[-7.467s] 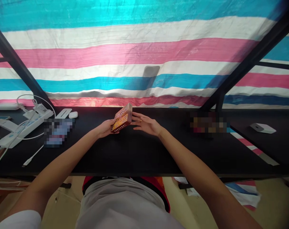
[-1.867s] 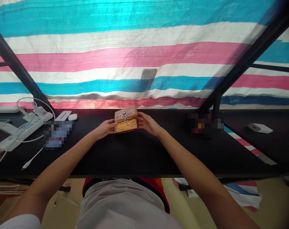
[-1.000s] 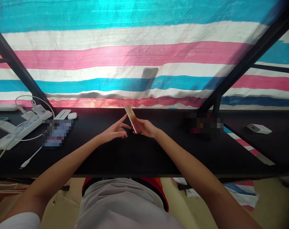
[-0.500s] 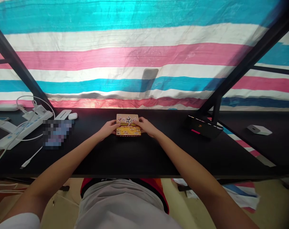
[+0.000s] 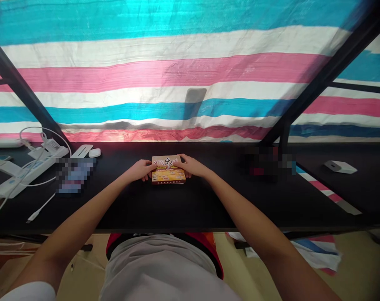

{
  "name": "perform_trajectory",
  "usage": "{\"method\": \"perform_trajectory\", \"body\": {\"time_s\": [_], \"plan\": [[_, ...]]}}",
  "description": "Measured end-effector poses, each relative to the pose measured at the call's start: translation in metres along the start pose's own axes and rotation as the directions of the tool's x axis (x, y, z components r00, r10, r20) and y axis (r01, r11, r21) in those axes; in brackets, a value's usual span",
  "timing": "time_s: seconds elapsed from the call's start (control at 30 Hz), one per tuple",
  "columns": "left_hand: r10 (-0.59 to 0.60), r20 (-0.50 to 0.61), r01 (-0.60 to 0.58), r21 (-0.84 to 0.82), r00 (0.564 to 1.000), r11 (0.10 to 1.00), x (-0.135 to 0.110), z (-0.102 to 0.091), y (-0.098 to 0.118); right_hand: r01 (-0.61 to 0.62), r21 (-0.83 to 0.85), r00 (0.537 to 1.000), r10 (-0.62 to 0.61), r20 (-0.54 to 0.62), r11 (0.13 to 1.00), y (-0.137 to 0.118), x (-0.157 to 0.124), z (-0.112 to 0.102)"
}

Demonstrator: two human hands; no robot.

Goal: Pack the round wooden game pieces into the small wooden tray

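A small, flat, brown-and-yellow printed box [image 5: 166, 177], apparently of card and marked "Chinese chess", lies level between the person's two hands, its lettered face up and its lettering upright to the person; whether it rests on the black, smooth worktop [image 5: 171, 213] or just above it cannot be told. The left hand [image 5: 143, 169] grips one side and the right hand [image 5: 192, 166] the other, fingers curled and parted only by the box's thickness, thumbs over the top face. Gripping opposite edges probably steadies it and leaves most of the print uncovered. Well to the left, a long white plastic power strip [image 5: 31, 173] with plugs lies slantwise, perhaps there to keep its leads aside; just beside it is a blurred, bluish flat object [image 5: 75, 177]. On the right sit a dark, pixelated item [image 5: 265, 165] and, farther out, a white block-shaped charger [image 5: 340, 167]. Behind hangs a blue, white and pink striped plastic sheet [image 5: 190, 71], seemingly as a screen.
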State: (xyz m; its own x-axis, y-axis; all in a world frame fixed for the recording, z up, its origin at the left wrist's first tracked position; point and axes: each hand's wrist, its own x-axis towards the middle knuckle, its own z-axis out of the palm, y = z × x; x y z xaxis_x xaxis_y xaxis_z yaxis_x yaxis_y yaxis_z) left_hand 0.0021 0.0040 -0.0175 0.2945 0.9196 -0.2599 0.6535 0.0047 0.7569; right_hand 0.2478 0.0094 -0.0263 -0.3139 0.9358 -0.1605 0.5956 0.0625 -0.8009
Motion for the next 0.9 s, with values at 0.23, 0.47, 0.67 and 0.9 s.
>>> {"method": "perform_trajectory", "body": {"time_s": [0.23, 0.47, 0.67, 0.9], "plan": [[0.047, -0.012, -0.046, 0.019, 0.999, 0.999, 0.001, -0.001, -0.005, 0.019, 0.0, 1.0, -0.019, -0.021, 1.0, -0.001, -0.002, 0.0], [0.12, -0.106, -0.118, 0.026, 0.987, 0.993, -0.001, -0.002, -0.003, 0.071, 0.124, 0.997, -0.065, -0.053, 0.99, 0.003, 0.0, -0.001], [0.274, -0.267, -0.262, 0.079, 0.924, 0.962, -0.005, -0.004, 0.001, 0.146, 0.272, 0.987, -0.121, -0.107, 0.951, 0.011, 0.005, -0.003], [0.316, -0.317, -0.372, -0.133, 0.894, 0.919, -0.004, -0.003, 0.002, 0.175, 0.447, 0.98, -0.112, -0.164, 0.877, 0.012, 0.011, 0.002]]}}
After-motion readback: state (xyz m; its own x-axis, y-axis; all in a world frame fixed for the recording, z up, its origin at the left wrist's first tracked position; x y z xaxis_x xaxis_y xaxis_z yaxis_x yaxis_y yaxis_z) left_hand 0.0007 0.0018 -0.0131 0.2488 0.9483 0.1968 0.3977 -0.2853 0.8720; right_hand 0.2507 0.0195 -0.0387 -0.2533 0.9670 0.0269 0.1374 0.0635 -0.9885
